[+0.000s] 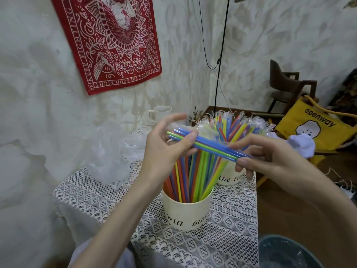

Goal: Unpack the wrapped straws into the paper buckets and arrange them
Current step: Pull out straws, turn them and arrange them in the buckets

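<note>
Head view: both your hands hold one bundle of straws [204, 145] level above the near paper bucket [186, 213].

Tabletop [231, 229] carries a white lace cloth; textured pale wall behind, red printed cloth [108, 41] hung on it, dark chair [286, 88] and yellow bag [316, 124] at right. Near bucket stands full of unwrapped coloured straws, fanned upright. Far bucket [229, 177], just behind, holds straws with clear wrap at their tops. White mug [160, 113] at rear, crumpled clear plastic [116, 155] at left. Left hand [164, 149] grip: thumb and fingers curled round the bundle's left end. Right hand [270, 157] grip: fingertips pinching its right end.
</note>
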